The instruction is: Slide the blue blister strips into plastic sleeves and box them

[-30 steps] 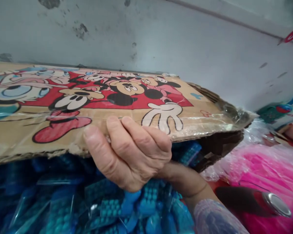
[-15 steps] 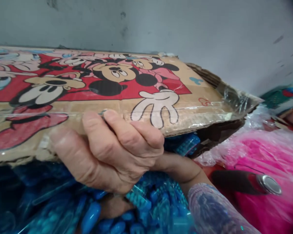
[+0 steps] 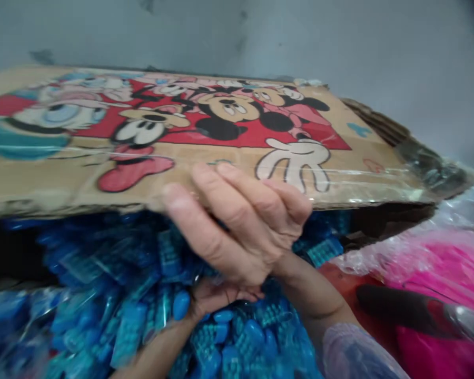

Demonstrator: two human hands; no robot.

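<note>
My right hand (image 3: 240, 223) is closed on the lower edge of a cardboard box (image 3: 221, 158) printed with upside-down cartoon mice and other characters. Its thumb and fingers lie over the printed side. Below that edge is a heap of blue plastic pieces (image 3: 253, 342), many with rows of small turquoise bumps. My left hand (image 3: 221, 296) reaches from the lower left into the heap, just under my right hand. It looks palm up and loosely open, with its fingertips partly hidden; I see nothing held in it.
Bright pink items in clear plastic wrap (image 3: 450, 263) lie at the right. A dark tube with a silver end (image 3: 411, 310) rests against them, over a red surface (image 3: 345, 279). A grey wall (image 3: 339, 47) stands behind the box. Torn cardboard and tape stick out at its right end.
The view has shifted, so the box and my right hand sit farther right. The box edge appears higher at the left, showing more blue pieces. More of my left hand and forearm shows.
</note>
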